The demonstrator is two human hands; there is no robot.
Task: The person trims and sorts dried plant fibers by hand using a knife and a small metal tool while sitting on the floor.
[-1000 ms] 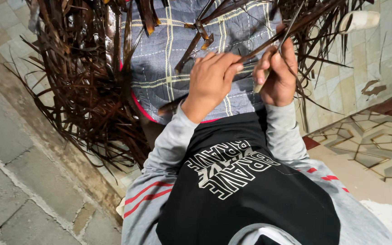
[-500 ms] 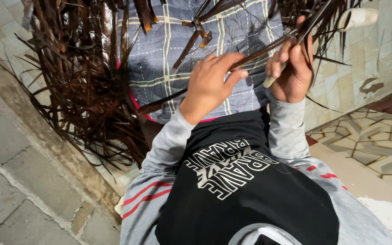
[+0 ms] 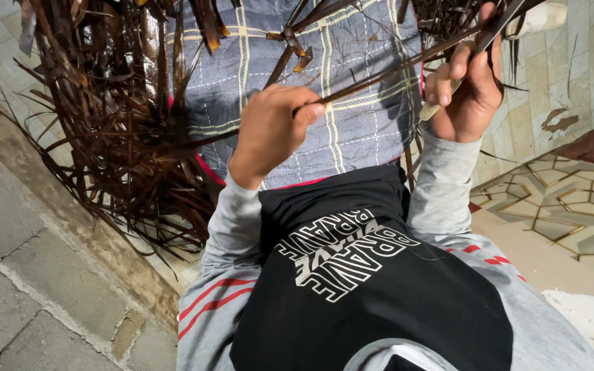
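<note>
Head view is showing both hands working over the grey checked cloth on the lap. Left hand is pinching a long dark leaf strip above the cloth, and right hand, at the cloth's right edge, is closing around a pale-handled tool against the strip. Keeping the strip tight between both hands seems important. Dry leaves are lying left of the cloth.

1. Long dark brown leaf strip: thin, stiff, slanting upward to the right, pinched in both hands over the checked grey-blue cloth.
2. Pale-handled tool: gripped in the right fist, mostly hidden, tilted against the strip.
</note>
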